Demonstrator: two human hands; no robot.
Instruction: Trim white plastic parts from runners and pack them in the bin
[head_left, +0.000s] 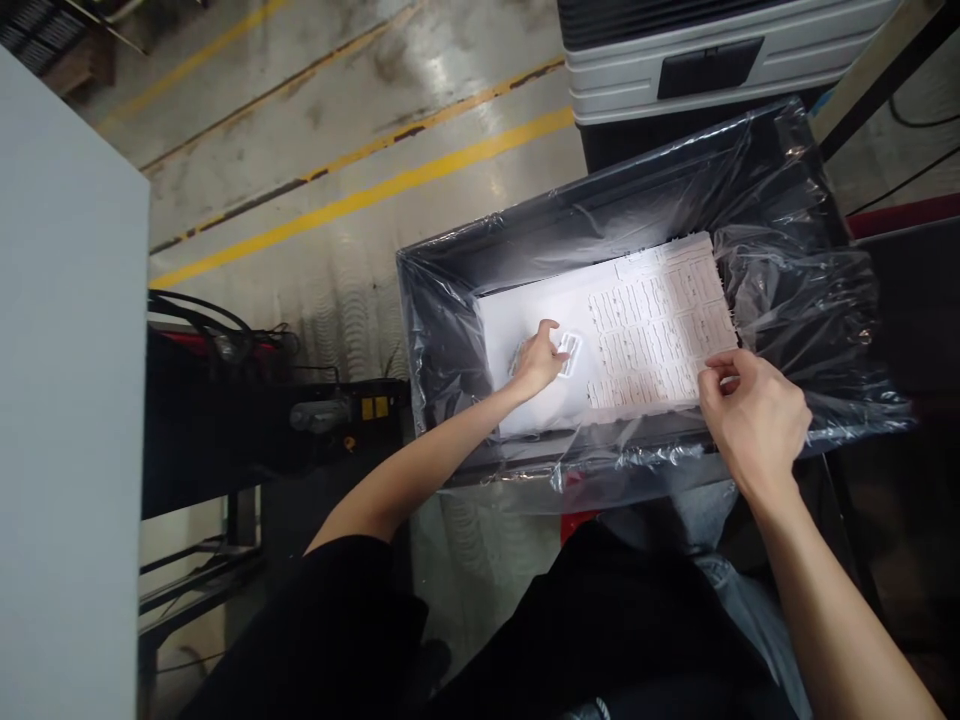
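Observation:
My left hand (536,362) reaches down into a black box lined with clear plastic film (787,200) and pinches a small white plastic part (570,354) against the white sheet (525,310) on the box floor. Rows of several similar white parts (660,325) cover the right side of that sheet. My right hand (754,415) hovers at the box's near edge, beside the rows, with its fingers curled together; what they hold is too small to make out.
A grey and black machine (697,50) stands behind the box. A pale panel (67,400) fills the left side. Dark equipment with cables (247,400) sits left of the box. Yellow lines (360,195) cross the concrete floor.

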